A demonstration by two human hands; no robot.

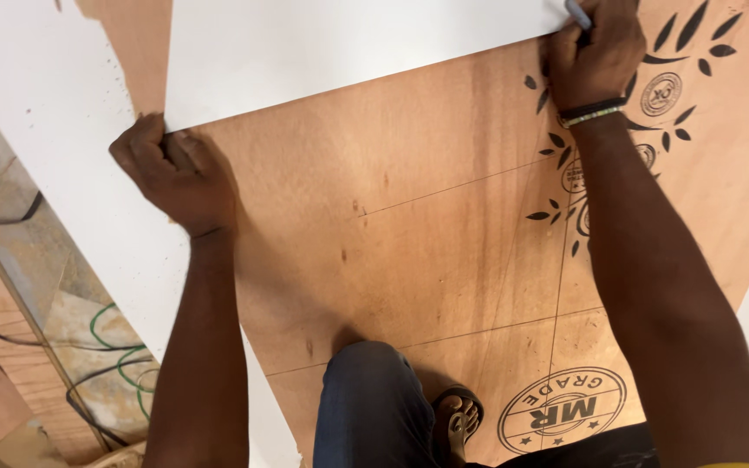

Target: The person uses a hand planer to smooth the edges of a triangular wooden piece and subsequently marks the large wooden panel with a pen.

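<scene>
2 bare hands work at the lower edge of a white sheet (pixel 331 43) that lies over a brown plywood board (pixel 409 234). The left hand (pixel 175 173) is curled into a closed fist at the sheet's lower left corner, fingers folded tight and pinching or pressing that corner against the board (which of the 2, the view does not quite settle). The right hand (pixel 595 56) is closed around a grey pen or pencil (pixel 577 14) near the sheet's lower right corner, its tip end hidden behind the fingers; a dark band and a beaded band (pixel 593 113) sit on that wrist. Thin straight lines are drawn across the plywood, and black round stamps with leaf marks run down its right side. A knee in dark blue trousers (pixel 370 399) rests on the board's near part, with a foot in a sandal (pixel 457 420) just beside it. Another white panel (pixel 54 147) lies at the left, and beyond it green and black cables (pixel 119 364) trail over a tiled floor.
</scene>
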